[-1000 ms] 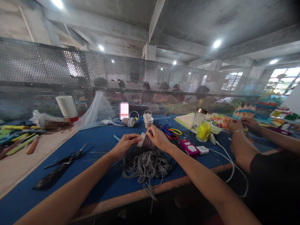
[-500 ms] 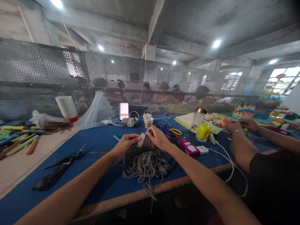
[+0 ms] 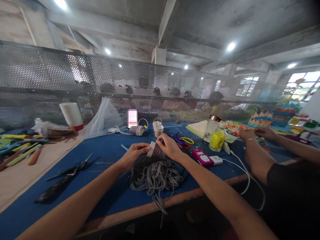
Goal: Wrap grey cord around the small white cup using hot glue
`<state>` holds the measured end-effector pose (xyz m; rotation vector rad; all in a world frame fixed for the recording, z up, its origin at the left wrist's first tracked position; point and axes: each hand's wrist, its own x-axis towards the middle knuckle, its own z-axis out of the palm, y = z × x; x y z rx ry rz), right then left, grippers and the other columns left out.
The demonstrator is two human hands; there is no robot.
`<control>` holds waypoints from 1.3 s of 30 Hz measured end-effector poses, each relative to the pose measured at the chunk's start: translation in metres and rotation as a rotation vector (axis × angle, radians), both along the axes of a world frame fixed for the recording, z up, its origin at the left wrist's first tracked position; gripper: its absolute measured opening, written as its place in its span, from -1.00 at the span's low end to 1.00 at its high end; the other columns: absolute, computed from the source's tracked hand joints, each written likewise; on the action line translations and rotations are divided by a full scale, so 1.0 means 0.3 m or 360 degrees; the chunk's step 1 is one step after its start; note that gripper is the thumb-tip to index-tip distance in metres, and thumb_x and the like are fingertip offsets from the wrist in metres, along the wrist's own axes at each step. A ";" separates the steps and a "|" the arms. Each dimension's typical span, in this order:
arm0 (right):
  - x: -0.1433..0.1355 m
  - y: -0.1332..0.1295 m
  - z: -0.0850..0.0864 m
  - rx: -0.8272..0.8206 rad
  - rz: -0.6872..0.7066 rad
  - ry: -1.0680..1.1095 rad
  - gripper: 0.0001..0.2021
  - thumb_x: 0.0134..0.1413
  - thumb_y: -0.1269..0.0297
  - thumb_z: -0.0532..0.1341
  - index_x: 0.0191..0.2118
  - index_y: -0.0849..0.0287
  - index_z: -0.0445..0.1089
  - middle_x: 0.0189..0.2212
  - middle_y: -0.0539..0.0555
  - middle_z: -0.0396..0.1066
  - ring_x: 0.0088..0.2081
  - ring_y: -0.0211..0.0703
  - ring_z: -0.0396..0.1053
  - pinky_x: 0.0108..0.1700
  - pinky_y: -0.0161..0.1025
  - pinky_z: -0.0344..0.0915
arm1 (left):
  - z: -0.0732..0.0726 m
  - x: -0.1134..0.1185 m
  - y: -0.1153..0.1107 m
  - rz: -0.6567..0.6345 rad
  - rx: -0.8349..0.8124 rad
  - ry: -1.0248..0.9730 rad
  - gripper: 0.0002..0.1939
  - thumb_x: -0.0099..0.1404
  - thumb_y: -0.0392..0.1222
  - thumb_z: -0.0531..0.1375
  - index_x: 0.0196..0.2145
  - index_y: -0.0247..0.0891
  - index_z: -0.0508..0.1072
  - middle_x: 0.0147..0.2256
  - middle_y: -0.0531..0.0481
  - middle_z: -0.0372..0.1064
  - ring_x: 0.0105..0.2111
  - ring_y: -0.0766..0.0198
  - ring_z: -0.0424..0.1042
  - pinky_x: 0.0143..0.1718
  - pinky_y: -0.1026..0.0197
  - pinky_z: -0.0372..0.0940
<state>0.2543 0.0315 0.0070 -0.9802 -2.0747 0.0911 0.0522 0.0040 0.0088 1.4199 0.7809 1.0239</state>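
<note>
Grey cord heap point(image 3: 157, 180) sits near the front edge of the blue tabletop point(image 3: 102, 143), w/ a few loose ends hanging over that edge. Just beyond the heap, b/w both hands, is the white tapered cup, part wrapped in brownish-grey cord point(image 3: 157, 151), held tilted; can't tell if it touches the heap. L hand point(image 3: 136, 154) pinches the cup's bare white end b/w thumb & fingers; R hand point(image 3: 170, 148) has thumb & fingertips pinched tog. at the wrapped part, but can't tell if they grip a strand or just the wrap. Farther past the heap: a cord-wrapped white cup on its side point(image 3: 136, 130), a small white cup w/ thin loop handle point(image 3: 158, 130) standing upright, & a phone w/ bright, blurred-out screen point(image 3: 132, 118). R of heap, farther back: scissors w/ yellow & red handles point(image 3: 187, 140) beside a blue plastic tool point(image 3: 178, 138); then a magenta box-shaped device point(image 3: 202, 157) w/ white plug point(image 3: 216, 160) at its end, plus a clear glass jar w/ coppery lid point(image 3: 208, 133) next to a yellow bottle point(image 3: 217, 140). Far R of heap, a co-worker's two hands point(image 3: 247, 134) are close tog. by orange scraps point(image 3: 233, 126). L of heap: long black-handled shears point(image 3: 72, 170); farther L & back, a leaning stack of white cups point(image 3: 71, 115).
</note>
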 end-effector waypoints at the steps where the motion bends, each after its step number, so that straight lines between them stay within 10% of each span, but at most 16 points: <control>1: 0.000 0.000 0.000 -0.0001 0.0001 -0.0001 -0.87 0.22 0.24 0.06 -0.20 0.16 0.26 -0.27 0.06 0.38 -0.25 -0.21 0.37 -0.17 -0.29 0.24 | 0.001 0.001 -0.001 0.0002 0.0006 0.0006 -0.65 0.04 -0.01 0.33 -0.27 -0.31 0.58 -0.35 -0.09 0.50 -0.36 0.20 0.41 -0.27 0.21 0.27; 39: -0.001 0.001 -0.002 -0.0008 0.0000 -0.0003 -0.90 0.20 0.26 0.08 -0.24 0.16 0.25 -0.29 0.04 0.37 -0.26 -0.22 0.35 -0.18 -0.29 0.23 | -0.001 0.001 0.000 -0.0034 -0.0049 -0.0030 -0.71 0.08 -0.05 0.33 -0.31 -0.31 0.57 -0.39 -0.06 0.49 -0.41 0.26 0.38 -0.33 0.25 0.24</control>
